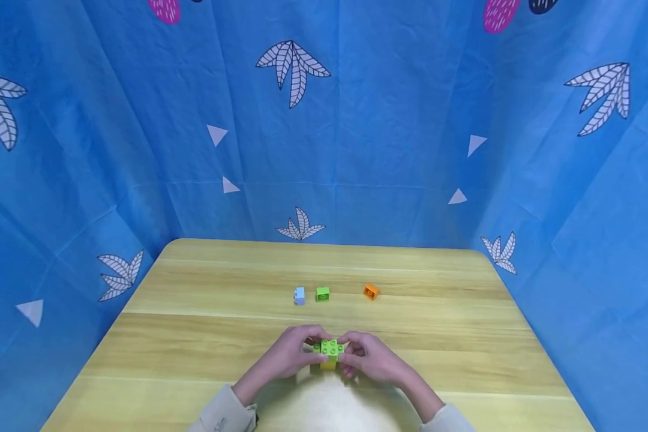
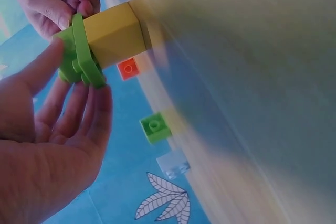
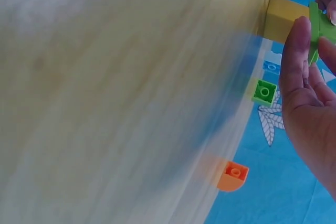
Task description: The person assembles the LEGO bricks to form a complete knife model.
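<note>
Between the two hands a small stack of toy building bricks stands on the table. At its base is a yellow block [image 2: 113, 32], with a wider green plate [image 2: 86, 51] on it and a green brick [image 1: 329, 346] on top, studs up. The left hand [image 1: 293, 353] holds the green pieces from the left, thumb at the near side and fingers round the plate's edge. From the right, the right hand [image 1: 375, 359] grips the green plate's other end between thumb and fingers. Fingers hide parts of the plate in both wrist views.
Farther back on the wooden table [image 1: 194, 336] lie a light blue brick [image 1: 299, 296], a green brick [image 1: 322, 294] with its hollow underside showing, and an orange brick [image 1: 371, 291] on its side. A blue patterned cloth [image 1: 356, 132] hangs round the back and sides.
</note>
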Demonstrator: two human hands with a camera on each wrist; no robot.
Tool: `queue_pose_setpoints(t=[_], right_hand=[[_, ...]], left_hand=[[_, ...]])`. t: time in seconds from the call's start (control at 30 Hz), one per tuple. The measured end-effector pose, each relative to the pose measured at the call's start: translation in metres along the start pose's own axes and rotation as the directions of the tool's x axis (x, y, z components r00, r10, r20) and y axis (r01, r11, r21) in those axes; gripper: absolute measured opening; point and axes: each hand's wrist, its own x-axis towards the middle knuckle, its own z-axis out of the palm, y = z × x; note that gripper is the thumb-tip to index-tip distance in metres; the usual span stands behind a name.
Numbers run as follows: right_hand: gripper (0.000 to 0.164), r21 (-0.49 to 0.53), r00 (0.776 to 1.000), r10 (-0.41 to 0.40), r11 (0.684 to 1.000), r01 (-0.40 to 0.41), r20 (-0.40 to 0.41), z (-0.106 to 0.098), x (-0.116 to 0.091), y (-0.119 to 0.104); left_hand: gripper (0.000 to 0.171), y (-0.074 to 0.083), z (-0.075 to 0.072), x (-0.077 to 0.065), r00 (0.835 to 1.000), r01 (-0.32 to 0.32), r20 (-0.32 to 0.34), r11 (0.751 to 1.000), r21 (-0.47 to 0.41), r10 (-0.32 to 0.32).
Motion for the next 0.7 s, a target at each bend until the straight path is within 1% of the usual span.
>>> queue_pose_setpoints(t=[0.2,0.27,0.33,0.4,0.47,0.57,0.63,0.7], right_hand=[[0.040,-0.004,1.000,-0.003,1.000,0.003,0.001,0.000,0.000,-0.001],[0.040,-0.009,1.000,-0.003,1.000,0.003,0.001,0.000,0.001,-0.001],[0.041,-0.016,1.000,-0.002,1.000,0.002,0.002,0.000,0.001,-0.001],[0.041,-0.025,1.000,-0.002,1.000,0.002,0.002,0.000,0.001,-0.001],[0.041,-0.034,1.000,-0.003,0.999,0.003,0.001,0.000,0.001,-0.001],[0.041,-0.039,1.000,-0.005,0.999,0.005,0.001,-0.001,0.001,-0.001],[0.041,-0.036,1.000,-0.007,0.999,0.007,0.001,-0.001,0.001,-0.001],[0.041,-0.032,1.000,-0.005,0.999,0.006,0.001,-0.001,0.000,0.000]], left_hand=[[0.036,-0.005,-0.003,0.002,0.999,-0.025,0.029,0.999,-0.042,0.026],[0.039,-0.009,-0.004,0.006,0.999,-0.025,0.039,0.998,-0.058,0.027],[0.044,-0.013,-0.007,0.011,0.999,-0.022,0.031,0.997,-0.078,0.024],[0.048,-0.017,-0.011,0.018,1.000,-0.008,-0.006,0.996,-0.085,0.007],[0.048,-0.021,-0.015,0.027,0.998,0.000,-0.062,0.997,-0.080,-0.005],[0.047,-0.026,-0.019,0.043,0.989,0.031,-0.144,0.997,-0.070,-0.040],[0.046,-0.028,-0.021,0.053,0.982,0.057,-0.177,0.996,-0.074,-0.069],[0.048,-0.030,-0.021,0.062,0.976,0.088,-0.191,0.993,-0.084,-0.103]])
